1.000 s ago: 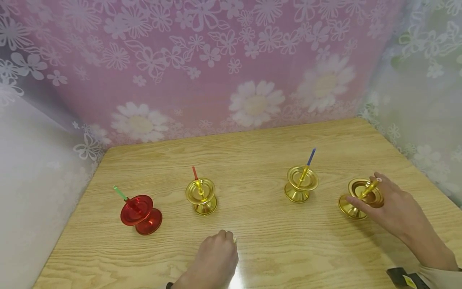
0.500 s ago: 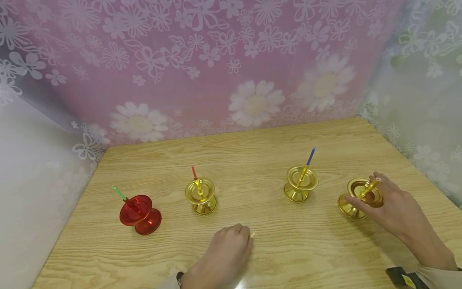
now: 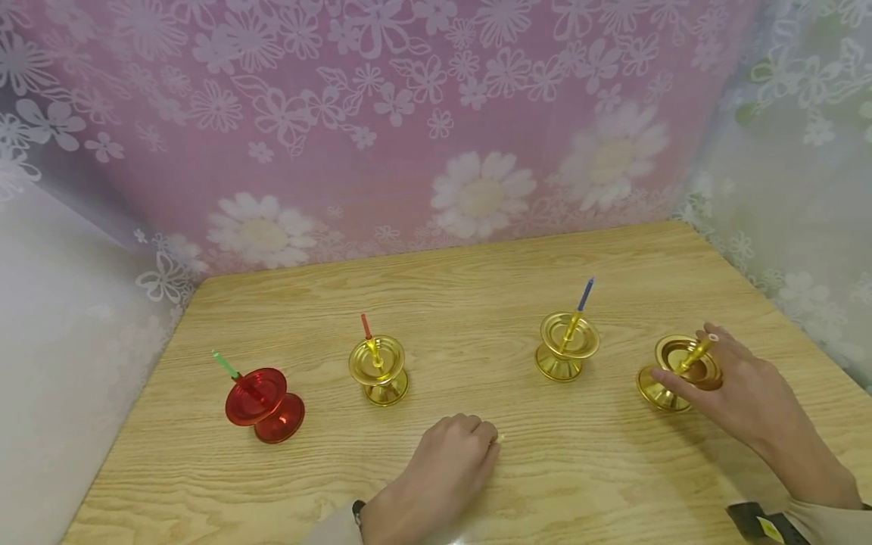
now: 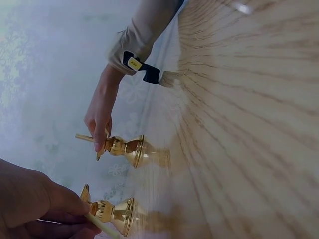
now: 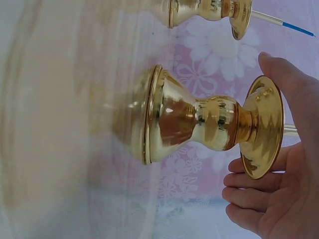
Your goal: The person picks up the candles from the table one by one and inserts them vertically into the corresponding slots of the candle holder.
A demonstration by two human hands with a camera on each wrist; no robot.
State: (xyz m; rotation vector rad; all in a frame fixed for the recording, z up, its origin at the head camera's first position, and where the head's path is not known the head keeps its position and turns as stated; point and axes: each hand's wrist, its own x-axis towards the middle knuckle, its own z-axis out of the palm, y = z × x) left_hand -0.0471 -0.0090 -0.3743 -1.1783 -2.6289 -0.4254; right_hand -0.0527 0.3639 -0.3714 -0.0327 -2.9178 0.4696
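Between thumb and fingers, my left hand (image 3: 446, 465) pinches a thin pale yellow candle (image 4: 103, 226), low over the table; only its tip shows in the head view. At the right, my right hand (image 3: 752, 397) grips the dish rim of a gold candlestick (image 5: 174, 117), thumb on one side and fingers on the other. That candlestick stands on its base, its narrow tube (image 3: 699, 353) rising bare from the dish. Beside it stands another gold candlestick (image 3: 560, 365) with a blue candle (image 3: 587, 294) in its tube.
Toward the left stand a gold candlestick (image 3: 386, 390) with a red candle (image 3: 366, 326) and a red candlestick (image 3: 281, 420) with a green candle (image 3: 225, 364). A flowered pink cloth (image 3: 381, 174) hangs behind the wooden table (image 3: 470, 295). A black strap (image 3: 752, 522) is at the right wrist.
My left hand has moved to the right and slightly away from me across the table, carrying the pale yellow candle. My right hand and the candlesticks have stayed in place.
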